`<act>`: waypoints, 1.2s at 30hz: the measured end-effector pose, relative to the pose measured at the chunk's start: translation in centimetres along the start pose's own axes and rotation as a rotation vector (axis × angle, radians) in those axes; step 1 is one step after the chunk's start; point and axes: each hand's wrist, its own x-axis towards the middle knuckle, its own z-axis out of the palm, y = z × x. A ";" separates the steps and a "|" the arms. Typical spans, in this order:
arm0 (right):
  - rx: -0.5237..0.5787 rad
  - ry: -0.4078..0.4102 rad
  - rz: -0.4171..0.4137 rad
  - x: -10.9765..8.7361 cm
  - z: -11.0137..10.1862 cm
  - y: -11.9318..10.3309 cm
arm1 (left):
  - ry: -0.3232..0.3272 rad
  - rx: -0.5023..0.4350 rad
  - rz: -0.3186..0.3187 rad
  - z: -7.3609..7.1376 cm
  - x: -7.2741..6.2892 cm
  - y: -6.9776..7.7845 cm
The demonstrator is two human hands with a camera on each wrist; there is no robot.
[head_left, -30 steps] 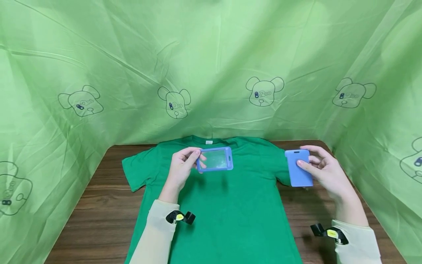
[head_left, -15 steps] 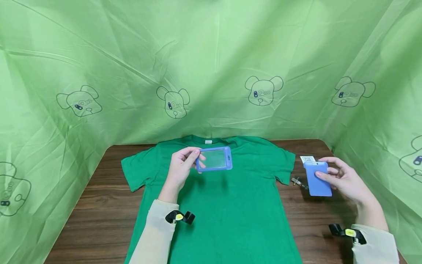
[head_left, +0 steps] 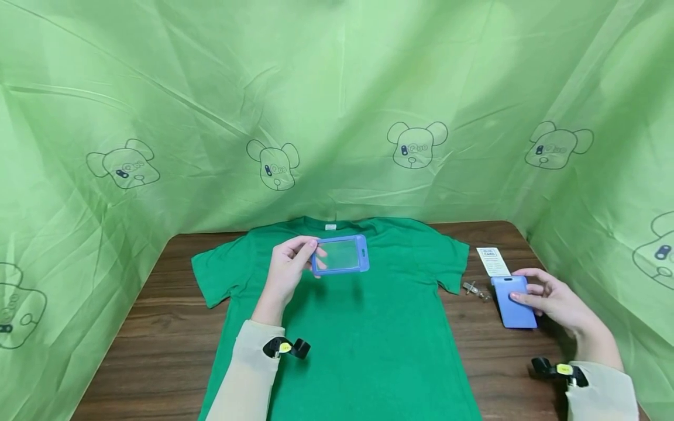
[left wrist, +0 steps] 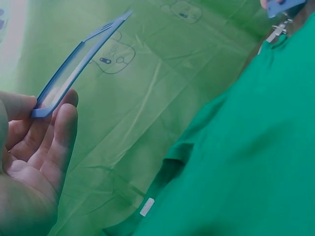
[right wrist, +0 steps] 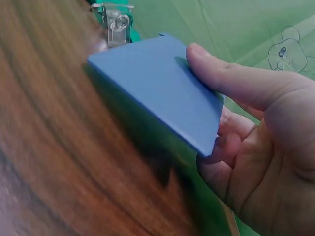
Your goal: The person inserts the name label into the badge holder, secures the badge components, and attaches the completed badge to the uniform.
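Above the shirt's chest, my left hand (head_left: 289,263) pinches one short end of a blue-framed badge holder half (head_left: 340,254) with a clear window. It is tilted on edge in the left wrist view. At the right, my right hand (head_left: 555,301) pinches a plain blue badge holder panel (head_left: 515,304) by its side, thumb on its face, just over the wood. Beyond that panel lies a white printed card (head_left: 494,261), its lower end close to or behind the panel. A metal badge clip (head_left: 474,289) with a clear strap rests left of the panel.
A green T-shirt (head_left: 342,339) is spread across the middle of the brown wooden table (head_left: 152,345). Its right sleeve ends near the clip. Green cloth with printed bear heads (head_left: 316,70) stands round the back and both sides.
My right hand has carried the blue panel right and down toward the table's right side, uncovering the white card and the clip. The left hand keeps its place with the framed half.
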 end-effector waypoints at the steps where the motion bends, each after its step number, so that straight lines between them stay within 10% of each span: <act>1: -0.004 0.001 -0.004 0.0 -0.1 0.1 | 0.001 0.002 0.000 0.0 0.0 0.0; 18: -0.451 0.142 0.052 0.2 0.3 0.0 | -0.012 0.002 0.004 0.4 0.4 0.0; 36: -0.433 0.110 0.091 0.3 0.8 -0.1 | -0.006 -0.009 -0.011 0.3 0.0 0.0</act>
